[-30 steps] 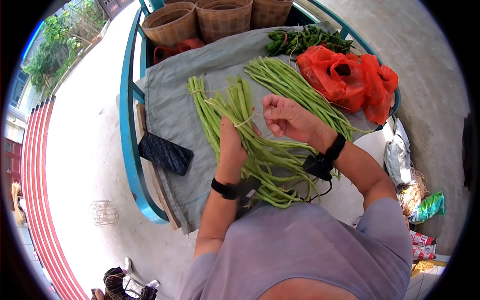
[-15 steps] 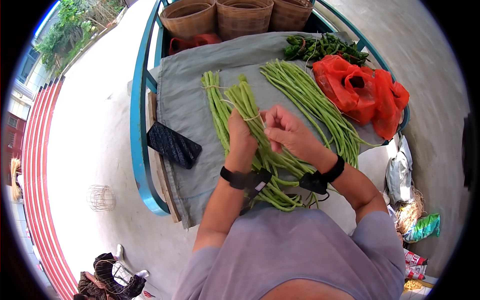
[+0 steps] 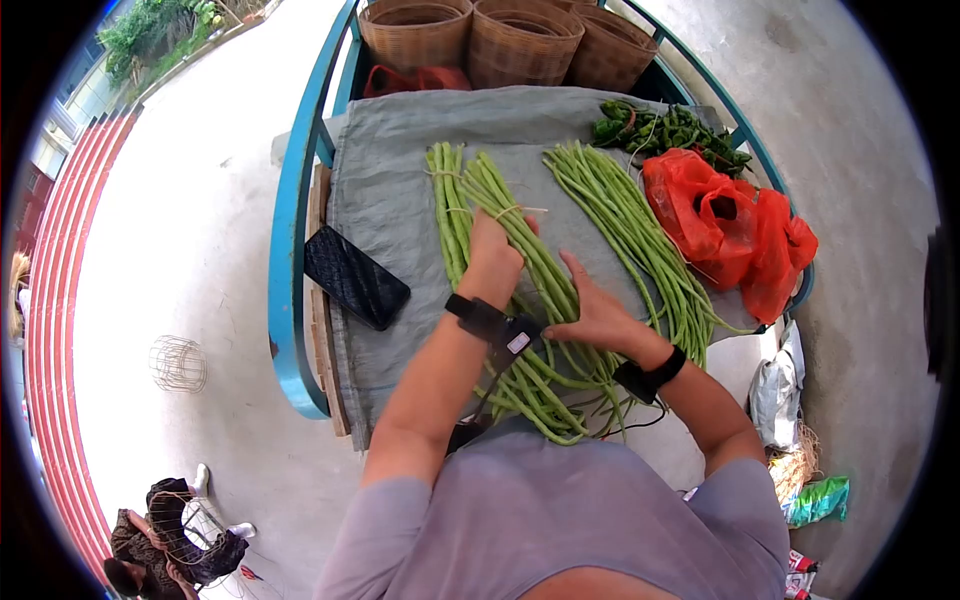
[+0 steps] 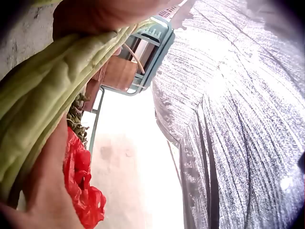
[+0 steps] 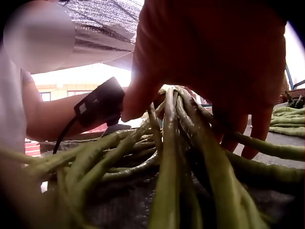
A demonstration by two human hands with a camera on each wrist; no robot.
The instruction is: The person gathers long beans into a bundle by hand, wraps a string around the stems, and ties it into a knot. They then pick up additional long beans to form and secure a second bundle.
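Note:
In the head view, my left hand (image 3: 495, 262) grips a bundle of long green beans (image 3: 530, 247) just below its pale tie (image 3: 508, 210), one loose end of which sticks out to the right. Thick bean stems (image 4: 52, 81) fill the left side of the left wrist view, between fingers and palm. My right hand (image 3: 604, 318) spans the lower part of that bundle, thumb and fingers apart. Seen from the right wrist, its fingers point down past the beans (image 5: 169, 157). A tied bundle (image 3: 450, 205) lies at the left, and loose beans (image 3: 630, 230) at the right.
Grey cloth (image 3: 380, 150) covers the blue-framed cart (image 3: 290, 290). A black phone (image 3: 357, 277) lies at its left edge. Green peppers (image 3: 675, 132) and a red bag (image 3: 715, 215) are at the right; baskets (image 3: 525, 45) stand behind. Another person (image 3: 150, 545) is at lower left.
My right hand has let go of the tie and moved down along the beans, its fingers spreading. The left hand has kept its grip, while the head view has shifted.

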